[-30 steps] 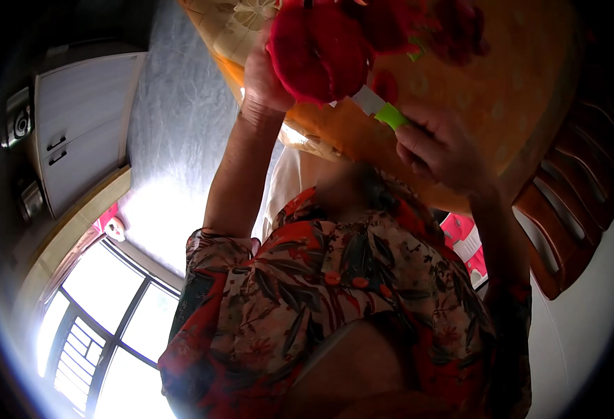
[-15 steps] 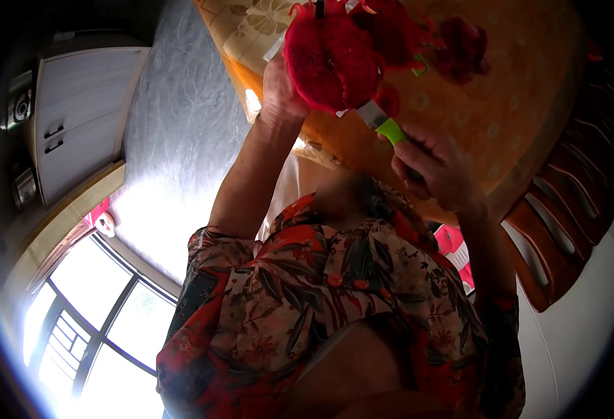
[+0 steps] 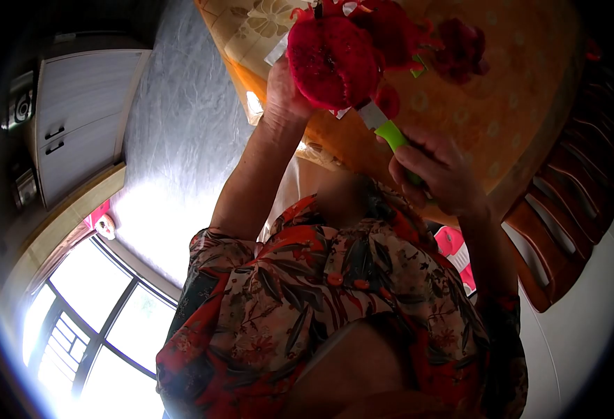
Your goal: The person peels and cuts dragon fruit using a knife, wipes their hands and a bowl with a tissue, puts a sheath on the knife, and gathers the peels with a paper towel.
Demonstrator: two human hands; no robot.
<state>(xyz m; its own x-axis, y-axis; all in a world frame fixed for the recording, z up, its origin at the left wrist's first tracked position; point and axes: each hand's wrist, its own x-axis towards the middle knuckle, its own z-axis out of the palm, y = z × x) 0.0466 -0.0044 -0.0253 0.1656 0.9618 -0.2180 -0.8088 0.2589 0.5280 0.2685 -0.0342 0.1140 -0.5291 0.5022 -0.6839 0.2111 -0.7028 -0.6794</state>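
Evidently, the right hand (image 3: 441, 171) is closed on a green-handled knife (image 3: 393, 136), blade at the near edge of the red fruit (image 3: 331, 63) clasped by the left hand (image 3: 286, 94). Cut face exposed; no slice visibly freed. Past the grip: dark red piece (image 3: 462, 52), orange tablecloth (image 3: 488, 129).

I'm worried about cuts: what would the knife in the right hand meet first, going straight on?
Probably the cut red fruit, where the blade visibly ends; depth is unclear, it may pass beneath.
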